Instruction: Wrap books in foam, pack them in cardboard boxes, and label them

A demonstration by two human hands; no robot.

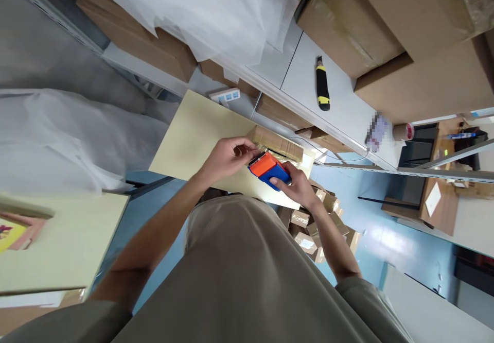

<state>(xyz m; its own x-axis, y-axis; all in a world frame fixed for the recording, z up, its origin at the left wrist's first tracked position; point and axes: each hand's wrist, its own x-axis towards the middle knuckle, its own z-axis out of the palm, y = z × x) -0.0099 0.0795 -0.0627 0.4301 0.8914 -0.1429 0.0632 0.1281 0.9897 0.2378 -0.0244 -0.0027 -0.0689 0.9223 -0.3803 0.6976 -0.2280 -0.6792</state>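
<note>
My right hand (296, 184) grips an orange and blue tape dispenser (269, 170), its thumb lying on the blue part. Beside the dispenser's dark front edge, the fingers of my left hand (231, 156) are pinched together. Whatever they hold there, if anything, is too small to make out. Just beyond both hands, a taped cardboard box (276, 141) lies on the pale yellow tabletop (193, 132). The dispenser and my hands hide part of its near side.
On the white shelf above lie a black and yellow utility knife (322, 84) and a tape roll (403, 132), near large cartons (347, 29). A power strip (225, 95) sits behind the tabletop. Several small boxes (304, 237) are piled low at right. White plastic sheeting (69, 137) bulges at left.
</note>
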